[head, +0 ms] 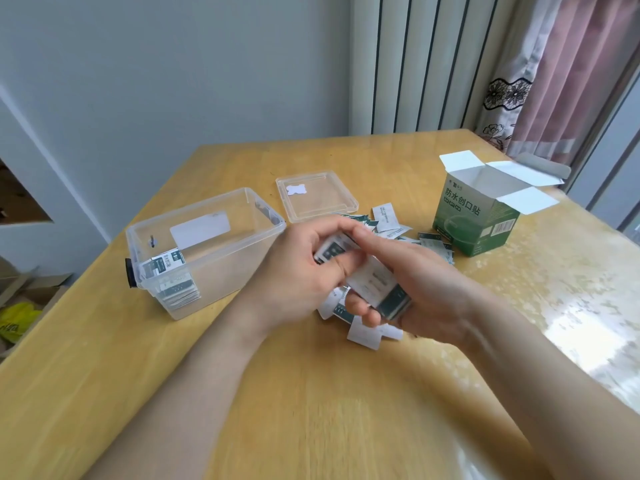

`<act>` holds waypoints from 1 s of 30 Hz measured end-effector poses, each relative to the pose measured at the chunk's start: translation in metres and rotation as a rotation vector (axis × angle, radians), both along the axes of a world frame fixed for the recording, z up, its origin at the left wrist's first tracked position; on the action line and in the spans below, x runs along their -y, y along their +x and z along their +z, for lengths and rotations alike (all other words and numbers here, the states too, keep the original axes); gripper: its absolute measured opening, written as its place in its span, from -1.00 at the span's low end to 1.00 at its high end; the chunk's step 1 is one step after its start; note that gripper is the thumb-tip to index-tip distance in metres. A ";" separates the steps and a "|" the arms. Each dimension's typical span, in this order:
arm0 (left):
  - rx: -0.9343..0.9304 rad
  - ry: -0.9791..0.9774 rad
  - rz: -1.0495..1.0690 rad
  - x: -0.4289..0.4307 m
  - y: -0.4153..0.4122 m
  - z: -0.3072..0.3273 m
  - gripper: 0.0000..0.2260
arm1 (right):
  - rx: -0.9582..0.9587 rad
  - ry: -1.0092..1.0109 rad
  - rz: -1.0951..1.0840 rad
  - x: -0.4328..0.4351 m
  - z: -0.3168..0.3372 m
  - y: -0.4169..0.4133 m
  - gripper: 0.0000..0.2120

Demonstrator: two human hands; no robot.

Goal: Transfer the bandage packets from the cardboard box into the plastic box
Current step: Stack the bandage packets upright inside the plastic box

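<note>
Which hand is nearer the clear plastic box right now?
Left. The left hand is just right of the plastic box, gripping bandage packets; the right hand holds the same stack farther right, toward the cardboard box.

We find the plastic box [225, 268] centre left, its lid [322, 199] behind it, the cardboard box [464, 220] upper right, and bandage packets [388, 216] between them.

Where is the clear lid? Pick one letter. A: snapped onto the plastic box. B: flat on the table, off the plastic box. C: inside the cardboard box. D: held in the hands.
B: the clear lid lies flat on the table, just past the far right corner of the open plastic box.
</note>
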State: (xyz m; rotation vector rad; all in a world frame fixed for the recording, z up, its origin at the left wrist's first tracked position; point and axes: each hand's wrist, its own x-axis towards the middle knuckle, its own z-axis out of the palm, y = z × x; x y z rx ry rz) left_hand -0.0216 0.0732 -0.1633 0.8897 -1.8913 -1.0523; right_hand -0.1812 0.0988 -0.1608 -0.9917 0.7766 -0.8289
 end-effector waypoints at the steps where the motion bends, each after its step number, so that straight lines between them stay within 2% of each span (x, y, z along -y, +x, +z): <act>1: -0.029 0.000 0.068 0.003 0.002 -0.001 -0.90 | -0.084 -0.074 -0.015 0.000 0.001 -0.001 -0.71; 3: -0.017 -0.055 0.232 0.007 0.003 -0.003 -0.93 | -0.239 -0.235 -0.093 0.001 0.001 -0.003 -0.77; 4: -0.003 -0.079 0.296 0.007 0.002 -0.004 -0.92 | -0.254 -0.276 -0.133 0.002 0.000 -0.003 -0.78; 6: -0.024 -0.105 0.356 0.006 0.000 -0.003 -0.85 | -0.141 -0.246 -0.150 0.002 -0.001 0.000 -0.76; 9: -0.151 -0.148 0.297 0.002 -0.003 0.004 -0.83 | 0.053 -0.123 -0.110 0.001 -0.005 0.006 -0.73; 11: -0.173 -0.189 0.256 -0.002 -0.002 0.009 -0.82 | 0.130 -0.061 -0.075 0.000 -0.006 0.010 -0.78; 13: -0.177 -0.184 0.259 -0.003 -0.002 0.011 -0.74 | 0.152 -0.042 -0.043 -0.001 -0.007 0.012 -0.83; 15: -0.155 -0.177 0.326 -0.001 -0.001 0.009 -0.62 | 0.030 -0.170 -0.014 -0.001 -0.009 0.013 -0.86; 18: -0.001 -0.129 0.407 0.000 0.000 0.008 -0.55 | -0.227 -0.402 -0.035 0.002 -0.012 0.013 -0.71; 20: 0.082 -0.096 0.404 -0.001 -0.002 0.007 -0.53 | -0.279 -0.419 -0.063 0.003 -0.014 0.012 -0.69; 22: 0.080 -0.084 0.402 -0.001 -0.005 0.005 -0.52 | -0.282 -0.407 -0.062 0.004 -0.014 0.011 -0.72; 25: -0.024 -0.046 0.340 0.001 -0.006 0.004 -0.66 | -0.206 -0.343 -0.061 0.005 -0.015 0.010 -0.72; 26: -0.080 -0.012 0.295 0.000 -0.006 0.005 -0.72 | -0.158 -0.296 -0.071 0.006 -0.015 0.008 -0.66; 27: -0.109 0.022 0.233 0.000 -0.003 0.007 -0.67 | -0.089 -0.245 -0.080 0.007 -0.015 0.006 -0.56; 28: -0.090 0.036 0.149 0.000 0.000 0.009 -0.54 | -0.026 -0.201 -0.094 0.008 -0.013 0.004 -0.44; 30: 0.059 0.039 -0.019 -0.001 0.009 0.011 -0.27 | 0.059 -0.144 -0.111 0.009 -0.010 0.000 -0.38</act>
